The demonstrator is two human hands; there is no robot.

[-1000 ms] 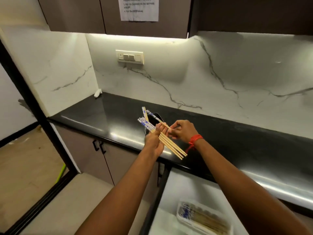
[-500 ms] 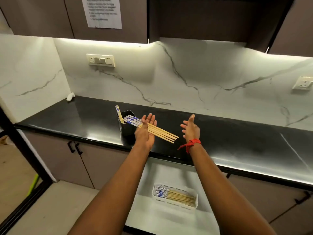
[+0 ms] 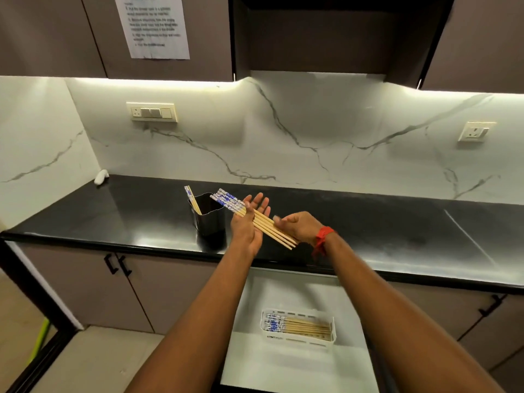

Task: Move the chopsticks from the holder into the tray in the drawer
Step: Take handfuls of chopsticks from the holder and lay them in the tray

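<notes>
Black polished table [image 3: 119, 214] carries the holder [image 3: 209, 219], with one or two chopsticks [image 3: 194, 203] leaning in it. Just right of the holder, the left grip [image 3: 246, 226] lies flat with fingers straight, a bundle [image 3: 269, 226] across its palm, patterned ends toward the holder. Further right, the right grip [image 3: 301, 226] is blurred at the bundle's plain tips; I cannot tell whether it pinches them. These light, stiff, smooth sticks will likely roll and fan apart, so clasp the bundle at its middle. Below and right of the holder, the open drawer [image 3: 283, 373] holds the tray [image 3: 297, 340], already part filled. A marble wall [image 3: 312, 137] stands behind, under brown cabinets [image 3: 56, 32].
</notes>
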